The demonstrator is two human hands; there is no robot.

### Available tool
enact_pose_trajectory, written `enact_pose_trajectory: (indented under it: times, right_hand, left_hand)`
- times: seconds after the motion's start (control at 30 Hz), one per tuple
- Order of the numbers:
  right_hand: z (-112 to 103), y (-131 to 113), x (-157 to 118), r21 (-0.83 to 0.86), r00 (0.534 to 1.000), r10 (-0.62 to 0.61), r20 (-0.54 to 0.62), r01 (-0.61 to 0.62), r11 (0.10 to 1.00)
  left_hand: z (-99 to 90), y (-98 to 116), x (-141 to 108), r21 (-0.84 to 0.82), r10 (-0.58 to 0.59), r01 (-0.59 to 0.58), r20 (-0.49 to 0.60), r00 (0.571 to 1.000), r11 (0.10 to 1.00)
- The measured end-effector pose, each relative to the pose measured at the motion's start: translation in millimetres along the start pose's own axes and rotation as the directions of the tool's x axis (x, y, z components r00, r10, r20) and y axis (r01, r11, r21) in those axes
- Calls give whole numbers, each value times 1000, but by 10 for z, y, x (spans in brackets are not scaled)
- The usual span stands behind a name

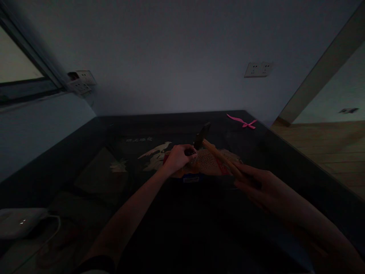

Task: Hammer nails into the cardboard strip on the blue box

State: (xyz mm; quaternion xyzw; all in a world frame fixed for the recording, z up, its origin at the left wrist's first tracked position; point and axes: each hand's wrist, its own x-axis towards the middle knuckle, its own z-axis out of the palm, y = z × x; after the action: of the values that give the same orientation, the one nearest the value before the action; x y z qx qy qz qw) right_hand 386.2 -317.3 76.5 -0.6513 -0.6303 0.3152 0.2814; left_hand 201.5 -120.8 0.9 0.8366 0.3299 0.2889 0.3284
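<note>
My right hand (pixel 258 184) is wrapped round the wooden handle of a hammer (pixel 218 154). Its dark head is raised at the middle of the dark table, close to the fingertips of my left hand (pixel 179 156). The left thumb and fingers are pinched together; whatever they hold is too small and dark to make out. Under both hands lies a tan, speckled flat thing (pixel 207 161) with red and orange parts, perhaps packaging. A blue label (pixel 192 178) shows on its near edge.
A pink ribbon (pixel 245 123) lies at the table's (pixel 171 224) far right. At the near left rests a white device (pixel 23 222) with a cord. Pale bird and plant figures (pixel 156 154) decorate the tabletop. Behind stands a wall with sockets (pixel 258 69).
</note>
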Motion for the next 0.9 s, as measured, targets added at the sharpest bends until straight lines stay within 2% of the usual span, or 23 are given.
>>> enact_pose_trajectory:
  times: [0.1,0.27,0.43,0.6,0.73,0.9]
  right_hand:
    - [2,-8,-6,2,1000,-11,-6,11,1000]
    - [47,43,42,-6,998,33,47,-33,999]
    - [13,37,15,6,999,-36,4,36,999]
    - [40,23,29,49,999,12,43,-14,999]
    - [33,34,1,57,1000,-9,20,8,998]
    - [34,32,-17,90,999,30,38,-34,995]
  left_hand:
    - [3,3,2,5,-13,13,1,1000,1000]
    - [-7,-15,12,52,-11,11,10,1000,999]
    - [-3,-30,9,16,6,-6,6,1000,1000]
    - [2,-38,14,21,-5,4,23,1000,1000]
    - [5,-41,8,31,2,-2,10,1000,1000]
    - [5,-45,8,43,1,-2,5,1000,999]
